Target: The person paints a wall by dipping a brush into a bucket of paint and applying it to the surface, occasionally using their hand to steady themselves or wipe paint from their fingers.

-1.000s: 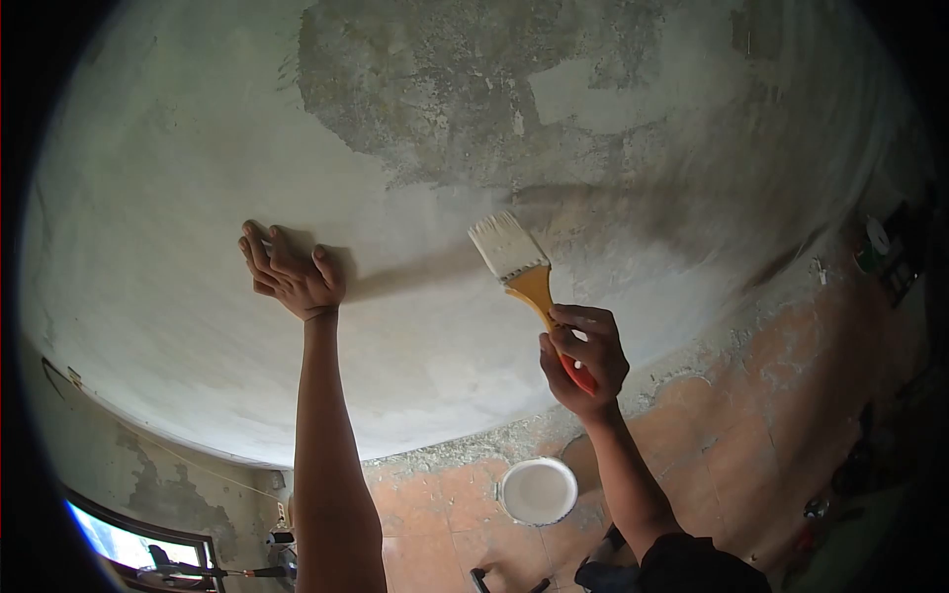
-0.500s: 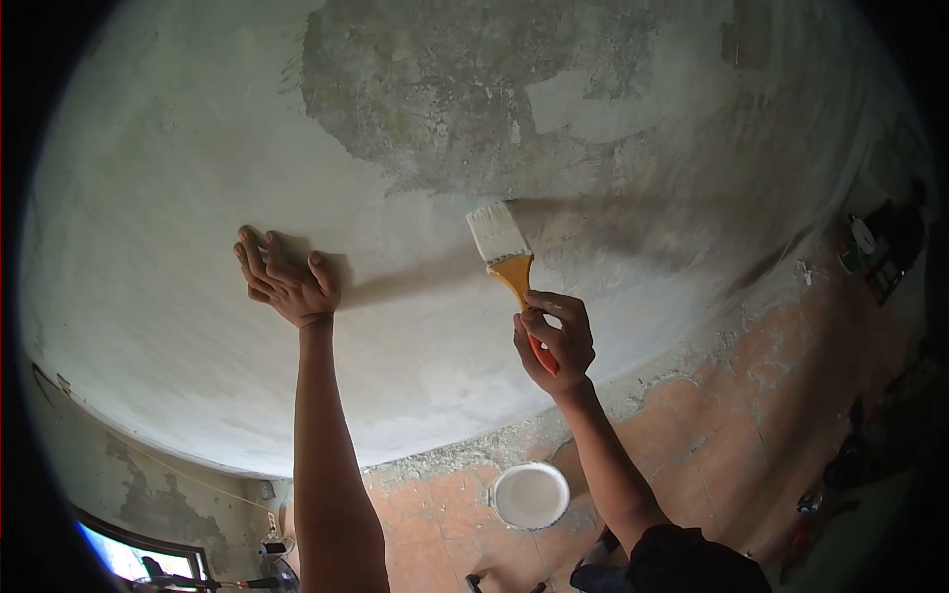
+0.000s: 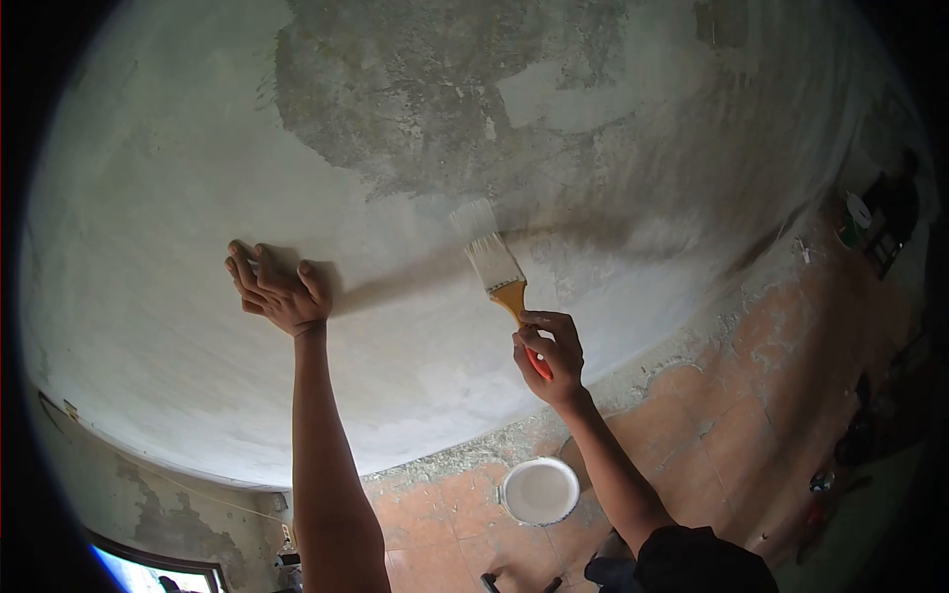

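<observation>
From here I see the right hand (image 3: 554,356) at 4 o'clock, pinching the brush (image 3: 496,265), bristles toward 11. A loose pinch could drop it. At 9, the left hand (image 3: 282,294) spreads on the wall (image 3: 415,366); damp could make it slip. Between 5 and 6, a kick could tip the bucket (image 3: 541,522).

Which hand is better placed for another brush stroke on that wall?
Probably the right hand: it grips the paintbrush, bristles pointing up the wall. The left hand holds no tool and appears braced against the wall, off to the left.
</observation>
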Tool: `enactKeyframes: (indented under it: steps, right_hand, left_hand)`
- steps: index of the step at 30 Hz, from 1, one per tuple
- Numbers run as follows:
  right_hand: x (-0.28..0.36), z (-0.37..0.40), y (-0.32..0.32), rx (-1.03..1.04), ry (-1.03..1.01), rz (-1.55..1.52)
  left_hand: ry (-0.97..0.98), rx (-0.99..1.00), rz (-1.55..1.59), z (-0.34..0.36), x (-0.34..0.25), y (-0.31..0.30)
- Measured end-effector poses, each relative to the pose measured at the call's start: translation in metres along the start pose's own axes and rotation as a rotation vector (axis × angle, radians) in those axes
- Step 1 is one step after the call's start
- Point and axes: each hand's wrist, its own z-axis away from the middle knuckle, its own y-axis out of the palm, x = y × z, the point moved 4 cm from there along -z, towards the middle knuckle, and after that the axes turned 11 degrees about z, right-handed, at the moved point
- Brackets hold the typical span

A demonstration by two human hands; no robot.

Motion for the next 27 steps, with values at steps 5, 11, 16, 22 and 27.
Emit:
enactKeyframes:
  steps: [5,11,16,22,27]
  right_hand:
    - [-0.007,0.020,0.002,0.035,0.051,-0.001]
    - [-0.001,0.016,-0.007,-0.025,0.066,-0.047]
    - [0.015,-0.025,0.001,-0.156,-0.048,-0.074]
    - [0.029,-0.048,0.025,-0.162,-0.134,-0.049]
    - [0.026,-0.027,0.032,-0.101,-0.127,0.023]
  left_hand:
    - [0.016,0.001,0.012,-0.001,0.001,0.002]
    - [0.040,-0.006,0.003,-0.001,0.001,0.002]
    - [0.013,-0.011,0.013,-0.002,0.000,0.002]
    - [-0.005,0.008,-0.005,-0.001,0.001,0.003]
    - [-0.014,0.003,0.000,-0.001,0.000,0.003]
